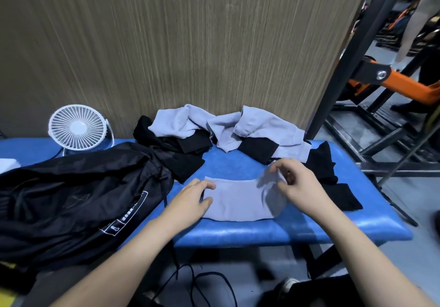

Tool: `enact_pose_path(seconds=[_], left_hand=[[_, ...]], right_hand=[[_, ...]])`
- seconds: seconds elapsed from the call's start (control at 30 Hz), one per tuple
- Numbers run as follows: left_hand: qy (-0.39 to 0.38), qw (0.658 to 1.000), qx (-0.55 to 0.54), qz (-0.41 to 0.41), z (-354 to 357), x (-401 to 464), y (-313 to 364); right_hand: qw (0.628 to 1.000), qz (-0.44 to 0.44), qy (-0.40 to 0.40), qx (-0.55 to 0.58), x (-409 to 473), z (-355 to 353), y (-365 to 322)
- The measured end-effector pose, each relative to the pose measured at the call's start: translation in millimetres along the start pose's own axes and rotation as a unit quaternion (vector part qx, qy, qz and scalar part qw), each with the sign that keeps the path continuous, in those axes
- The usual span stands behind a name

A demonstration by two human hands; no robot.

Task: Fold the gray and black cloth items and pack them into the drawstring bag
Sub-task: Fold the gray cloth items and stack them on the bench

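bag (71, 199) cut off left | bag label txt unreadable

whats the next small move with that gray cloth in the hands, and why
Probably carry the lifted right end over toward the left. The right hand pinches the raised end of the gray cloth, while the left hand presses its left end flat on the blue bench, so a fold looks half begun.

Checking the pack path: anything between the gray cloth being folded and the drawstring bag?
Nothing visible blocks it. The gray cloth lies on the blue bench under both hands; the drawstring bag lies just left of it, with only the left hand between them. Its opening is not clearly visible.
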State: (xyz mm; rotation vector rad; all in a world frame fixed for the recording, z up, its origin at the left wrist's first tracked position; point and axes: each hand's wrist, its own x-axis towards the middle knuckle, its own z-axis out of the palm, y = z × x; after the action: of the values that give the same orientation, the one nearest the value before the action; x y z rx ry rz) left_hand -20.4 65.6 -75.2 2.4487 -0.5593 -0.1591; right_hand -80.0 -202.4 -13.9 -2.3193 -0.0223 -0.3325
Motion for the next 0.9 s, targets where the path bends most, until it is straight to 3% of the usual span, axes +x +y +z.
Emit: enact_pose_path(seconds=[0.27,0.57,0.77,0.8,0.9], left_hand=[[0.007,1.000,-0.017,0.003,0,-2,-6],[0.011,0.994,-0.102,-0.036,-9,-4,-13],[0.037,0.982,-0.173,-0.068,-10,-3,-14],[0.039,0.979,-0.182,-0.077,-9,-3,-14],[0.037,0.981,-0.161,-0.098,-5,-2,-13]], right_hand=[[0.982,0.035,-0.068,0.171,8,51,-47],[0.980,0.047,-0.157,0.114,16,112,-59],[0.934,0.059,-0.201,0.289,7,112,-66],[0.945,0.041,-0.180,0.269,10,108,-63],[0.992,-0.066,-0.086,0.068,18,89,-46]])
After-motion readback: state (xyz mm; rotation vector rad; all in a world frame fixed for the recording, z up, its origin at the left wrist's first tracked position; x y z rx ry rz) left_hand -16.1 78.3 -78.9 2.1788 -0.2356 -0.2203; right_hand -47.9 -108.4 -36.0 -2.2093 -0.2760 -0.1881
